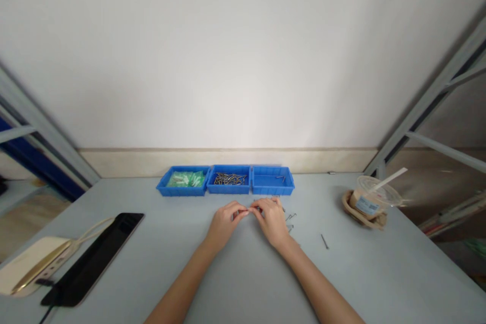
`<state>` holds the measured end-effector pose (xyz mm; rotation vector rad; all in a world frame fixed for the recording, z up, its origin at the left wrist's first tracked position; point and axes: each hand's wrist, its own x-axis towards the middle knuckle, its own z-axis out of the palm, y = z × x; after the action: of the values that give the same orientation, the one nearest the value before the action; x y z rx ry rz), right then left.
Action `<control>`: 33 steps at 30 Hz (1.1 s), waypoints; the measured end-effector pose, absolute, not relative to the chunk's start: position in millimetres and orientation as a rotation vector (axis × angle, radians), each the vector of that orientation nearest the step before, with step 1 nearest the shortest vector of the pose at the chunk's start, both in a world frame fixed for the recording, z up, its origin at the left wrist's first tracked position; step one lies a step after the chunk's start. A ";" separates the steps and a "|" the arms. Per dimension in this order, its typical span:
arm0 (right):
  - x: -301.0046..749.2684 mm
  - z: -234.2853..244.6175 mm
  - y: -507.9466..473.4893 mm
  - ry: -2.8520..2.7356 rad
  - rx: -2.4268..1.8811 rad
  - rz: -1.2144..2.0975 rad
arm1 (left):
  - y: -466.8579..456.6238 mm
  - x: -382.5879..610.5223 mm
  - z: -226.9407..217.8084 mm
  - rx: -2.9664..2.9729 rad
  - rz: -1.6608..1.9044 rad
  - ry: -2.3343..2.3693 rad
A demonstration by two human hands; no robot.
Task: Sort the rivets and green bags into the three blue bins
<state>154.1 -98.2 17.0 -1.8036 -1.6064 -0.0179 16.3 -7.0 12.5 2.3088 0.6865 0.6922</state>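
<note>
At table (159, 268) centre, just below blue bins: left hand (225, 225) and right hand (271, 221) curled nearly shut, fingertips meeting on small thin item (249, 210), detail too small to tell; loose nails (290, 216) lying just beside right hand; middle blue bin (229, 187) heaped with metal fasteners.

No wording is legible (cup label (366, 205) too blurred).

Left hand (225, 225) and right hand (271, 221) meet fingertip to fingertip on the near side of three blue plastic bins (229, 187), loose steel nails (290, 216) lying just right on the pale grey tabletop (159, 248).
</note>
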 end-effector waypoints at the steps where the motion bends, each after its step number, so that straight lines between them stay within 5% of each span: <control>1: 153.8 16.2 -97.2 -1.563 -1.808 0.020 | -8.8 16.3 12.6 2.332 0.716 0.698; 15: 156.6 15.3 -103.5 -1.760 -1.743 -0.056 | -13.6 18.2 11.2 2.514 0.661 0.774; 25: 212.4 72.8 -69.9 -1.304 -2.160 -0.341 | 18.8 -7.0 13.8 2.424 0.603 0.842; 33: 138.3 19.8 -96.5 -1.669 -2.114 -0.122 | 13.1 -2.1 11.9 2.426 0.435 0.662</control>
<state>138.3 -96.5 19.8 -2.1143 -1.6692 -0.1217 -2.1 13.1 11.9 2.4260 0.6619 0.4350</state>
